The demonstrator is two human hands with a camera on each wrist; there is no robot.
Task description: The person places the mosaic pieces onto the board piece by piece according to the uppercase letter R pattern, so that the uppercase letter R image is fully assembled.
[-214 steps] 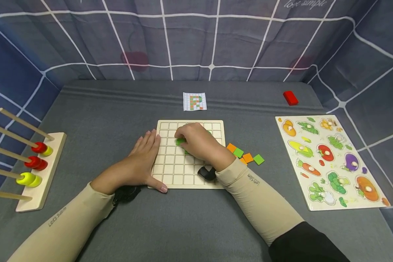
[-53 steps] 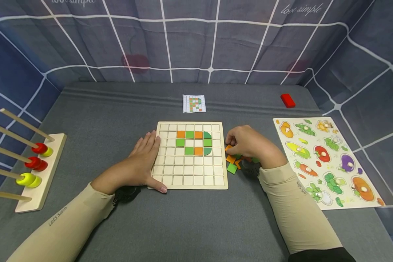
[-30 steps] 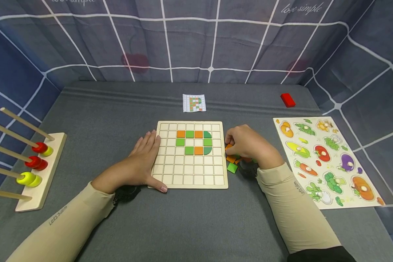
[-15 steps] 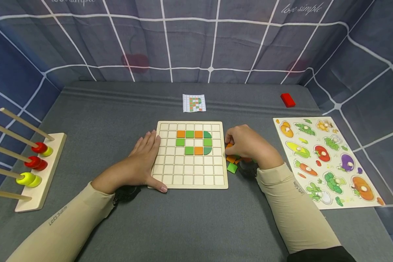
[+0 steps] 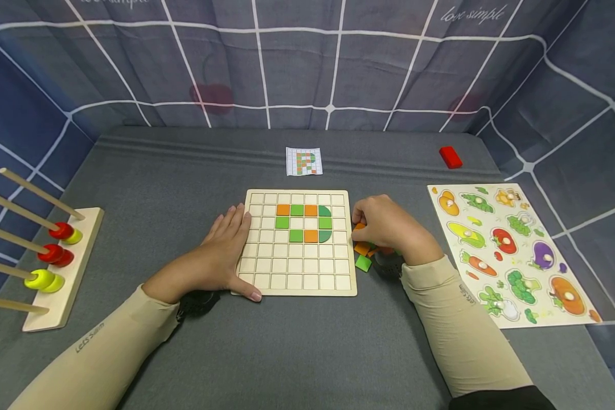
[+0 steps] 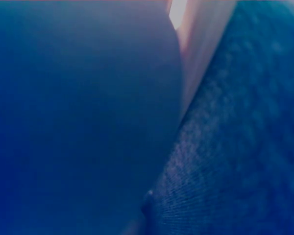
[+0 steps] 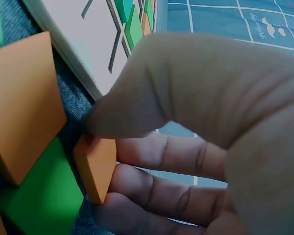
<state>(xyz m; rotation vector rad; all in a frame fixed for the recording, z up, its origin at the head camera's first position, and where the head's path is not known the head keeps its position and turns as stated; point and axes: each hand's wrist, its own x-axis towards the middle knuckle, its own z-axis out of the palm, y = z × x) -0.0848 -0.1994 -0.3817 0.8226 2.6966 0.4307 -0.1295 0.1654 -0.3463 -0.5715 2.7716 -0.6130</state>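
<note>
Nine tiles (image 5: 297, 210) on board (image 5: 294, 267); apparently picking step: right grip (image 5: 389, 228) pinching orange tile (image 7: 99, 169), board's three o'clock; left grip (image 5: 220, 250) spread, nine o'clock; next likely needs lift boardward.

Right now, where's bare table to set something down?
Bare: between rack and left hand; between card and red block; between sleeves, nearside of grid board. Crowded: just off that board's right edge, with right hand and tiles.
</note>
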